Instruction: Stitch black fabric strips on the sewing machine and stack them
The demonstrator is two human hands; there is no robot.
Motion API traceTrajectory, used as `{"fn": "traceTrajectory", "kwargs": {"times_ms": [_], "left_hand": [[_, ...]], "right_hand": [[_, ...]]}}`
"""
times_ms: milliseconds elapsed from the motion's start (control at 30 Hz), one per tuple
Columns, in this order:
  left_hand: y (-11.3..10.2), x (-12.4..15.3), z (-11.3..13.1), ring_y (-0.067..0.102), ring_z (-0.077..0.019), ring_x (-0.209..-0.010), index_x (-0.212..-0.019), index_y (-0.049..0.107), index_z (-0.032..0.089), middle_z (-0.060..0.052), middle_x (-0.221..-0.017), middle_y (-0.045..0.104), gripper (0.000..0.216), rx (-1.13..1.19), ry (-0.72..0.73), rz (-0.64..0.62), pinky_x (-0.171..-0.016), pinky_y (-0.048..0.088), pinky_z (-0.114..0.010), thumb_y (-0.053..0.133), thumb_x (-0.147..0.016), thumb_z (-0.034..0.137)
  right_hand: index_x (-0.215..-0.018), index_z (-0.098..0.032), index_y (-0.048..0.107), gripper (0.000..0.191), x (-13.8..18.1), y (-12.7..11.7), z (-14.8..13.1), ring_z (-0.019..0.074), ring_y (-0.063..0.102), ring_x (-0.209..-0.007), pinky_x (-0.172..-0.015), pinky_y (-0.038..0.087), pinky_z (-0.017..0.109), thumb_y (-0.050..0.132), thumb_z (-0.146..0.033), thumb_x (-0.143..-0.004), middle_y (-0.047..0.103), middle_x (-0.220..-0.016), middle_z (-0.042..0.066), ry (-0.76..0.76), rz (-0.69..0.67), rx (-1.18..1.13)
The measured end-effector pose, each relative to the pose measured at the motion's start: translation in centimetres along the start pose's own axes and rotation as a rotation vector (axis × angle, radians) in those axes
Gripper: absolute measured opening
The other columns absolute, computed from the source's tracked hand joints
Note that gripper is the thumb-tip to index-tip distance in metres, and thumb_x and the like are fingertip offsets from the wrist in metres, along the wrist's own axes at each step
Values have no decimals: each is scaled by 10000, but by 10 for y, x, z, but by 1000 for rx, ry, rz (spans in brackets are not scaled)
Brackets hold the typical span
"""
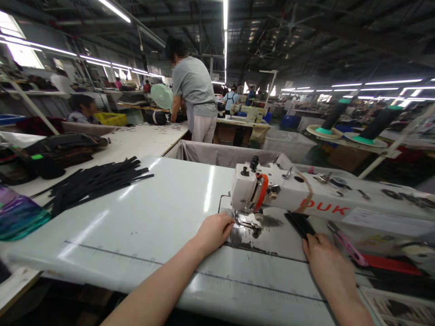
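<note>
Hands flat, unclenched: left hand (pixel 215 231) beside presser foot (pixel 249 220), right hand (pixel 322 258) on black strip (pixel 299 224); bare table (pixel 152 213) leftward.

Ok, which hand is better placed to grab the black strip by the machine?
Probably right: the right hand touches the black strip, while the left hand sits over by the presser foot.

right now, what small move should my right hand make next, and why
Probably slide the black strip left toward the presser foot: the right hand rests on the strip's near end, the left hand is beside the foot, and the strip lies off to its right.
</note>
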State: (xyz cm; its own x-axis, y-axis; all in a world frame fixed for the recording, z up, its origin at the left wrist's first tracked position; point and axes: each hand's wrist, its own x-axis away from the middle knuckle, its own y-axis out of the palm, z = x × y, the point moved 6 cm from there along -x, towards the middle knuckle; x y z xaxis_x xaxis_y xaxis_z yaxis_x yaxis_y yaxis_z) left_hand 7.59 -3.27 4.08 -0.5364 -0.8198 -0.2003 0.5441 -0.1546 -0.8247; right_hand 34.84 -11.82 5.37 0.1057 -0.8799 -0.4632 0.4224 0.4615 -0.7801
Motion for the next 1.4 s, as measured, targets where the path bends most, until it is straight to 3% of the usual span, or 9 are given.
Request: {"fn": "traceTrajectory", "kwargs": {"times_ms": [233, 400, 467, 567, 767, 900, 1033, 1167, 1400], "left_hand": [[1, 2, 7, 654, -192, -889, -976, 715, 183, -61, -962, 723, 228, 262, -9, -12, -841, 495, -297, 500, -917, 231], [35, 11, 22, 559, -105, -477, -1145, 577, 117, -76, -852, 685, 388, 961, -285, -399, -459, 419, -232, 466, -945, 431], [41, 13, 31, 570, -101, -478, -1215, 497, 118, -82, -897, 672, 436, 1155, -312, -479, -448, 409, -224, 520, -922, 440], [33, 13, 28, 537, -67, -503, -1136, 523, 119, -47, -864, 655, 385, 1189, -298, -406, -491, 394, -209, 627, -869, 376], [7, 14, 7, 498, -44, -554, -1242, 499, 165, -11, -879, 630, 560, 1287, -270, -433, -559, 384, -200, 732, -768, 350], [11, 6, -13, 505, -52, -532, -1261, 454, 178, -23, -945, 622, 502, 1042, -351, -214, -529, 405, -207, 652, -801, 206], [-4, 6, -21, 586, -155, -803, -1124, 567, 156, -64, -1027, 628, 346, 400, -324, 178, -779, 494, -323, 665, -794, 126], [-3, 6, 2, 566, -245, -1011, -878, 690, 177, -64, -1005, 679, 71, 4, -90, 92, -912, 462, -403, 645, -878, 233], [7, 4, 8, 594, -222, -1081, -936, 716, 184, -46, -1107, 708, 161, 66, 12, 98, -977, 465, -389, 557, -940, 202]], "right_hand": [[-767, -174, 583, 236, -5, -8, 7, 253, 577, -763, -584, 443, 331, 428, -162, -944, 578, -787, 86, -90, 57, 16], [-896, -155, 638, 289, 22, -45, -47, 239, 564, -723, -661, 470, 376, 379, -28, -870, 634, -933, 118, -337, 165, 20], [-960, -168, 645, 311, 36, -61, -80, 218, 582, -721, -655, 482, 344, 391, -19, -858, 646, -959, 113, -420, 208, -90], [-910, -181, 638, 338, 36, -80, -114, 195, 597, -664, -629, 505, 302, 355, -8, -843, 651, -838, 87, -487, 224, -375], [-1289, -232, 566, 494, -6, -89, -116, 154, 605, -1104, -874, 509, 222, 332, -17, -910, 625, -1238, 72, -743, 207, -838], [-1265, -168, 592, 430, -10, -79, -126, 196, 622, -1071, -864, 528, 297, 350, -59, -927, 661, -1188, 106, -862, 335, -742], [-1158, -111, 645, 432, -14, -67, -140, 195, 658, -974, -796, 554, 287, 336, -8, -873, 698, -1087, 120, -786, 387, -647], [-1176, -108, 642, 429, -21, -55, -139, 190, 650, -1024, -840, 554, 279, 364, -9, -864, 683, -1133, 130, -684, 352, -634], [-1194, -100, 629, 370, -25, -45, -140, 198, 630, -1095, -914, 542, 295, 411, -44, -900, 665, -1185, 128, -628, 314, -670]]}}
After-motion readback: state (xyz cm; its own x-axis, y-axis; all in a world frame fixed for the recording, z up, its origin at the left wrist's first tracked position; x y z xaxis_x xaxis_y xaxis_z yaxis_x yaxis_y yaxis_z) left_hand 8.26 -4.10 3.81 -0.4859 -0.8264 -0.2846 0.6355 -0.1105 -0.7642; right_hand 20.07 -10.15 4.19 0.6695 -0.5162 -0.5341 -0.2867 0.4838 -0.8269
